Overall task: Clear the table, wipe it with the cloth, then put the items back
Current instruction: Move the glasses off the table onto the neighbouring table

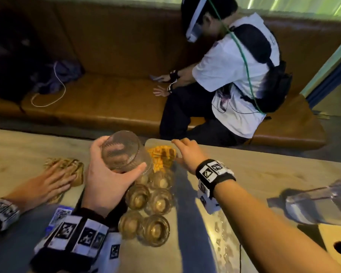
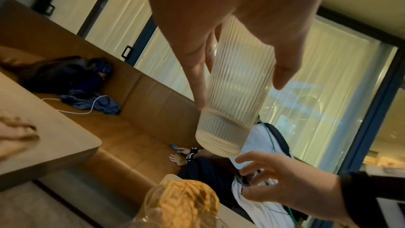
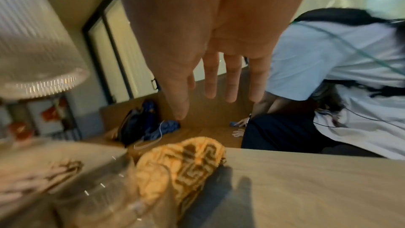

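My left hand (image 1: 119,164) grips a ribbed clear glass (image 1: 123,149) and holds it tilted above the table; in the left wrist view the fingers wrap the glass (image 2: 232,103). An orange patterned cloth (image 1: 161,156) lies bunched near the table's far edge. My right hand (image 1: 185,152) hovers at that cloth's right side with straight fingers (image 3: 232,82) and holds nothing. The cloth (image 3: 181,162) lies just below and left of the palm in the right wrist view.
Several short glasses (image 1: 154,201) stand clustered on the wooden table (image 1: 274,174). A clear vessel (image 1: 319,203) lies at the right. Another person's hand (image 1: 51,182) presses a brown cloth (image 1: 71,164). A person (image 1: 234,75) sits on the brown sofa (image 1: 106,99).
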`<state>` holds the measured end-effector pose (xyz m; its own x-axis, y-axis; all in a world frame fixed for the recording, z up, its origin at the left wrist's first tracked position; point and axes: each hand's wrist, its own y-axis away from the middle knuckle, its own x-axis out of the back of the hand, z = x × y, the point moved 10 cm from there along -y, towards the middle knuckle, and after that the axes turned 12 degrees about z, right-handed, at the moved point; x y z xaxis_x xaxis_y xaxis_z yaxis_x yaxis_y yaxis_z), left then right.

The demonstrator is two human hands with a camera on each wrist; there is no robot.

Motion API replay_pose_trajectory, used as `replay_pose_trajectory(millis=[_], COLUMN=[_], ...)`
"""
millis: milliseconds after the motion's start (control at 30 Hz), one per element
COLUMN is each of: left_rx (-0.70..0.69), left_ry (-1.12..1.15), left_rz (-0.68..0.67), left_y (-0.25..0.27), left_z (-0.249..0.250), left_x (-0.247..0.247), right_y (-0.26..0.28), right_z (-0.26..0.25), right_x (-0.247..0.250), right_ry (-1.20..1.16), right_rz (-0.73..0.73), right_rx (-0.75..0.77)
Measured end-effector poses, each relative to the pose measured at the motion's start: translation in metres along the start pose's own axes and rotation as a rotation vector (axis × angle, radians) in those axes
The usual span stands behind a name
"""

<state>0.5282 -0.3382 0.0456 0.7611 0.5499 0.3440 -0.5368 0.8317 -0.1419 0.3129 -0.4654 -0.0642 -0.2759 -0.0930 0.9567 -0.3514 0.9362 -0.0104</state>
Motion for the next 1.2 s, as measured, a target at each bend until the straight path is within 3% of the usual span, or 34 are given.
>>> replay_pose_trajectory(millis=[167, 233, 367, 567, 800, 1200], left_rx=[-0.077, -0.064, -0.063, -0.117, -0.035, 0.065], left_ry=[-0.111, -0.126, -0.173, -0.244, -0.349, -0.426], left_rz=[-0.053, -0.068, -0.126, -0.313, -0.438, -0.44], left_y=[-0.035, -0.044, -0.052, -0.052, -0.037, -0.034], left_z=[-0.016, -0.024, -0.033, -0.041, -0.078, -0.097], left_x=[-0.028, -0.037, -0.06, -0.11, -0.15, -0.159], right_y=[-0.041, -0.046, -0.054, -0.031, 0.0, 0.013], right_z=[-0.014, -0.016, -0.013, 0.068, 0.097, 0.073], right_x=[-0.08, -0.102, -0.098, -0.049, -0.051, -0.063], right_ry=[0.178, 0.202, 0.108, 0.055, 0.019, 0.03], right_rz=[-0.362, -0.422, -0.258, 0.021, 0.056, 0.003], right_rx=[0.184, 0.213, 0.175, -0.212, -0.279, -0.262])
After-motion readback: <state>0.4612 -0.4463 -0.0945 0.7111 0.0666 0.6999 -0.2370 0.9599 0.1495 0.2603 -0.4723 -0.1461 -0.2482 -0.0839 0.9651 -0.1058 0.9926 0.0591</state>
